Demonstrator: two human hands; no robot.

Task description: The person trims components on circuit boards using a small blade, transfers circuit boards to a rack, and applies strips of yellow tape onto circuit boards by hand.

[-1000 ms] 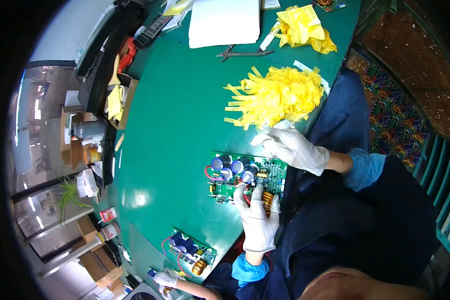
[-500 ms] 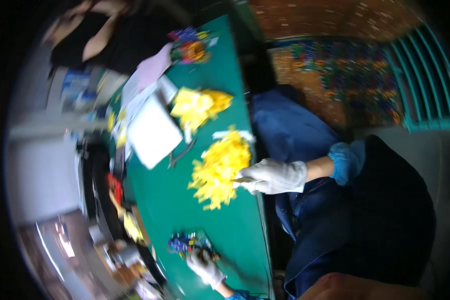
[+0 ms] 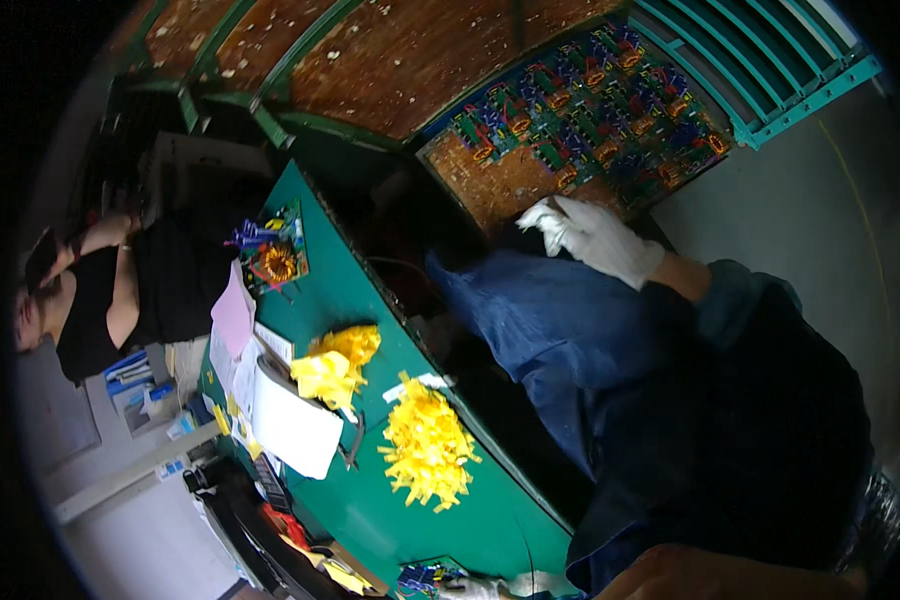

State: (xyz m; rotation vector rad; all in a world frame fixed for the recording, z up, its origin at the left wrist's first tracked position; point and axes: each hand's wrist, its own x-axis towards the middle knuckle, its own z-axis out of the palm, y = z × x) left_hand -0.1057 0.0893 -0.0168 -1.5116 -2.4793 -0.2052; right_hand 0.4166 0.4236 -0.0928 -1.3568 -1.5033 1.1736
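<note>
Head view, only one. Right hand [image 3: 602, 238], white glove, is off the desk [image 3: 355, 520], over by the brown wooden panel [image 3: 470, 190]. Rows of circuit boards [image 3: 605, 150] with coils lie on that panel, up and to the right of the right grip in view; group's long axis slants up to the right. Bare wood of the panel sits just past the fingertips, at the group's lower-left end. Right hand is clearly the nearer one to these.

Right grip: fingers bunched and bent, pointing left in view. Something whitish at the tips, could be glove fabric or a held scrap; can't tell whether it's closed on anything. No circuit board visible in it.

Left hand [image 3: 473, 588], white glove, at bottom edge, partly cut off. Single board [image 3: 425, 576] lies on the desk right beside its fingertips, to their left in view; also cropped, so its long axis is unclear. Touching looks likely, can't confirm; left grip's opening can't be told either.

Yellow strip pile [image 3: 428, 445] on the desk above the left hand in view, well apart from the right. Yellow bundle [image 3: 338, 365] farther up, beside white paper stack [image 3: 292, 425].
</note>
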